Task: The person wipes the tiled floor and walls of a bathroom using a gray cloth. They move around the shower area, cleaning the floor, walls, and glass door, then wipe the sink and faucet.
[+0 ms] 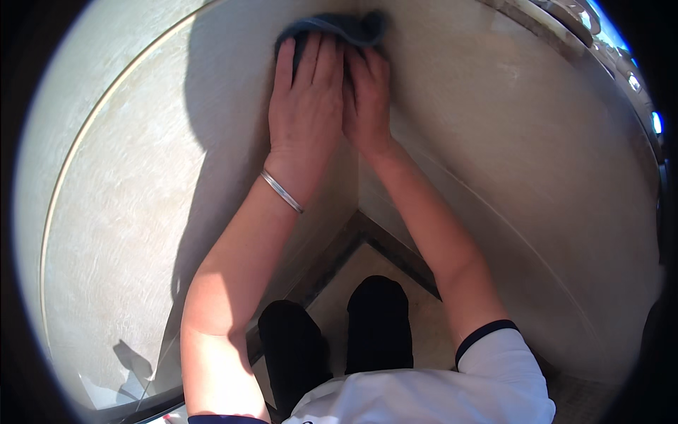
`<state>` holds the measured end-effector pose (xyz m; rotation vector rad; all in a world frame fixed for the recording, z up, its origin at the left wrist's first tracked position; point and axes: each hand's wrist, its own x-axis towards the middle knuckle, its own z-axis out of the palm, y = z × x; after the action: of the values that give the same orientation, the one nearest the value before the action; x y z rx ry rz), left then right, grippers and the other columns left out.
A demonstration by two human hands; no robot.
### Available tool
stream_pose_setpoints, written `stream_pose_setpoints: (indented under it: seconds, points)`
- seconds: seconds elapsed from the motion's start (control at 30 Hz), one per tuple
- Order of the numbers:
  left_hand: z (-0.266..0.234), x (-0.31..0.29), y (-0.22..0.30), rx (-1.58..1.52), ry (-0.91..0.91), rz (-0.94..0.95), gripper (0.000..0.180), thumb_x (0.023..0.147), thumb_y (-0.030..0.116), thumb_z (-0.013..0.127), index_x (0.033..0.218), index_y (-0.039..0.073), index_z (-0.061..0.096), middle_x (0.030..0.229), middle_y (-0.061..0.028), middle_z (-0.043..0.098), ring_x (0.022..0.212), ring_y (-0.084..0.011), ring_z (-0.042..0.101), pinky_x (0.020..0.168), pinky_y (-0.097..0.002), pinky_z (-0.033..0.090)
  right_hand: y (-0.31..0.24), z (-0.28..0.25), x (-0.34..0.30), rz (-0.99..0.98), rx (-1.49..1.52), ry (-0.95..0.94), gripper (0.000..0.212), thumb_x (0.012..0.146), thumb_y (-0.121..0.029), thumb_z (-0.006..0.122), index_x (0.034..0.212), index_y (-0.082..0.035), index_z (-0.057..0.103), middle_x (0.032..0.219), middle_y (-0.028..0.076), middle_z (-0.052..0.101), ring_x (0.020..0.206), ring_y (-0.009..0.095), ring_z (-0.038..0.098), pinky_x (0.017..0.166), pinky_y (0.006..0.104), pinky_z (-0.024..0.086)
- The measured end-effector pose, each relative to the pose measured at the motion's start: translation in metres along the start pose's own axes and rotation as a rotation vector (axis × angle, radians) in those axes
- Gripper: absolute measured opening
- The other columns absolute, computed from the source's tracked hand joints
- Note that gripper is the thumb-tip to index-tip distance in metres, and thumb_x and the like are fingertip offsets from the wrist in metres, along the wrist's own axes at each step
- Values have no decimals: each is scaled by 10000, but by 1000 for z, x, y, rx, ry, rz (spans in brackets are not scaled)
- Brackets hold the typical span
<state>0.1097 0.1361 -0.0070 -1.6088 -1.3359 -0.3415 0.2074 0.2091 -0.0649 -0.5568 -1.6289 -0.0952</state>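
The blue-grey cloth [342, 27] was overlaid by the spread left hand [308, 106], the right hand's [368, 102] grip could not be told, and even pressure toward the wall corner [358, 185] seemed needed

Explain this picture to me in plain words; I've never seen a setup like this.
There is no machine here, just a person's two bare hands. The single picture comes from a wide fisheye camera worn on the head, looking down, so straight edges bend and the rim is dark. Two pale walls, left wall and right wall, meet at a corner. The left hand and right hand are side by side there, fingers on a dark cloth; whether they grip or only press it is unclear. A silver bracelet circles the left wrist.
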Motion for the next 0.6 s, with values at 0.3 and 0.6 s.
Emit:
stream_pose_setpoints:
  seconds: [0.3,0.6]
  points:
    - [57,-50,44,-145,-87,54,473,925,208,495,1370,59,555,1448,-57,496,1406,-213,388,1214,-444,192,15,22,-79,202,-84,14,480,867,-23,562,1345,-2,521,1420,220,449,1232,441,449,1069,454,387]
    - [72,11,70,-1083,481,-110,481,913,84,554,1376,-25,482,1438,-241,437,1346,-425,394,1134,-543,286,-6,-74,3,-61,-445,45,342,748,52,627,1075,-31,679,1156,107,593,1037,304,570,881,408,506]
